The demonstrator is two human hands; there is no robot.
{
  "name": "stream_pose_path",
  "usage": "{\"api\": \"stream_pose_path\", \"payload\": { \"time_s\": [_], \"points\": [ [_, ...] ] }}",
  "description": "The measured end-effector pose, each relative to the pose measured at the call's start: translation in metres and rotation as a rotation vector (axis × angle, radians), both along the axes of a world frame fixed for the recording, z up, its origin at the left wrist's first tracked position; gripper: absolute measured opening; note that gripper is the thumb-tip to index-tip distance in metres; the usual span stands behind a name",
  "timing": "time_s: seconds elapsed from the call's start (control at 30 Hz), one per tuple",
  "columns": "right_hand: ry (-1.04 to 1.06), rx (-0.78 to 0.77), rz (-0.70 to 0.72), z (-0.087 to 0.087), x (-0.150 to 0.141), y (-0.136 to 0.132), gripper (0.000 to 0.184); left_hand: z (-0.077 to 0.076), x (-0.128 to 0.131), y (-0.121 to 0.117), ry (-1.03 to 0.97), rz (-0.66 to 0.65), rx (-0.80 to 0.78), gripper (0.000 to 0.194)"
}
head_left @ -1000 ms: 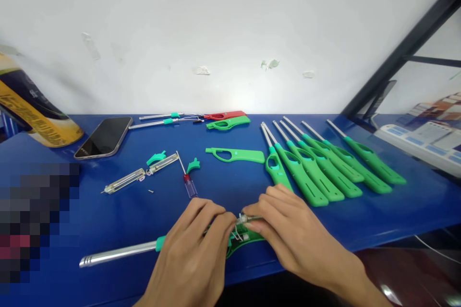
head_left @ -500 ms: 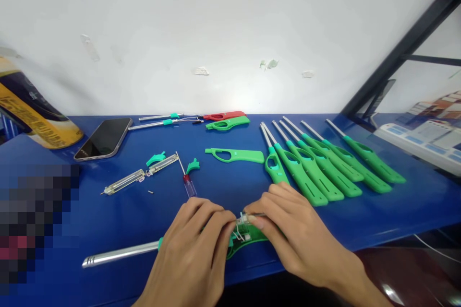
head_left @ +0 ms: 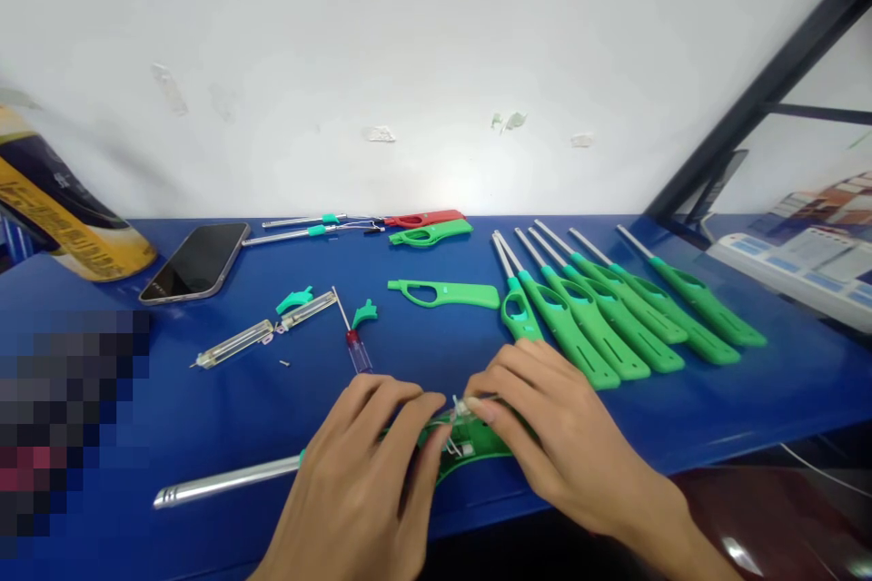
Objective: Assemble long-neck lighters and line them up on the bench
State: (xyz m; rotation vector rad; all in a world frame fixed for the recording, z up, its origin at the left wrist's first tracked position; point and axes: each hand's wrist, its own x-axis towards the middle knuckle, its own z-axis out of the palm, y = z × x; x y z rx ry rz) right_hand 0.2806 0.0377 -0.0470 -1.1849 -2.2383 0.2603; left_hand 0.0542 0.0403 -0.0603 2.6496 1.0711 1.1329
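A green gas lighter (head_left: 477,443) lies opened up near the table's front edge, its metal barrel (head_left: 228,481) pointing left. Loose white wires (head_left: 452,447) show inside its handle shell. My left hand (head_left: 371,463) is closed over the barrel end of the shell, with thumb and forefinger beside the wires. In the pinched fingers of my right hand (head_left: 551,436) is a clear fuel tank (head_left: 461,408), held at the shell; the fingers cover most of it. Beyond my left hand lies a screwdriver (head_left: 358,349) with a clear and red handle.
Several assembled green lighters (head_left: 589,340) lie in a row at right. A green half shell (head_left: 450,294), a red shell (head_left: 426,219), clear fuel tanks (head_left: 238,345), teal triggers (head_left: 366,312) and a small screw (head_left: 284,363) are spread about. A phone (head_left: 197,261) and a yellow can (head_left: 82,209) stand left.
My right fingers and the fuel tank have shifted slightly, lower against the shell. My left thumb has moved a little toward the wires. Other things stay put.
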Motion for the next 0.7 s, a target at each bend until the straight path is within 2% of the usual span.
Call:
{"api": "stream_pose_path", "payload": {
  "time_s": [0.17, 0.43, 0.7],
  "points": [
    [-0.014, 0.045, -0.034, 0.001, 0.000, -0.001, 0.023, -0.004, -0.008, -0.008, 0.072, 0.033, 0.032, 0.030],
    [-0.037, 0.128, 0.001, -0.004, 0.007, 0.000, 0.021, -0.009, -0.011, -0.011, 0.134, 0.016, 0.013, 0.025],
    [-0.064, 0.139, 0.031, -0.005, 0.013, -0.002, 0.015, -0.009, -0.012, -0.012, 0.155, 0.015, 0.025, 0.024]
  ]
}}
